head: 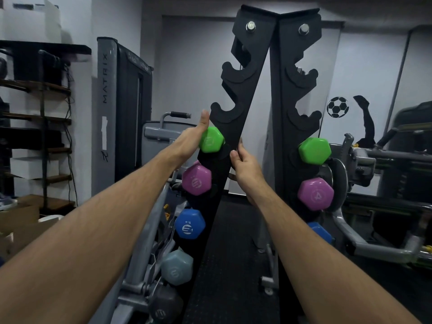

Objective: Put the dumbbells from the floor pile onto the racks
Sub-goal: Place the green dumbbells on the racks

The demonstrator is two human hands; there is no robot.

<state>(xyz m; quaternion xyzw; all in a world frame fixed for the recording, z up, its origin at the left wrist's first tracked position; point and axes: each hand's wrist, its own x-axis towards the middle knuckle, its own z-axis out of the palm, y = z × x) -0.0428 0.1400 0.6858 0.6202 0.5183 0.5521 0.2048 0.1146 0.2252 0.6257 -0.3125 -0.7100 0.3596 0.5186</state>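
A black A-frame rack holds dumbbells on its left arm — green, purple, blue, pale grey, dark grey. The left hand lies flat-fingered against the green dumbbell; the right hand grips the rack's edge.

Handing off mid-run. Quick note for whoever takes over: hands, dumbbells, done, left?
Left hand: open, flat against the green dumbbell in its slot.
Right hand: gripping the edge of the rack.
Done: the left side holds green, purple, blue, light grey and dark grey dumbbells.
Left: the upper hooks are empty. Floor pile is out of view, so the remaining count is unknown.
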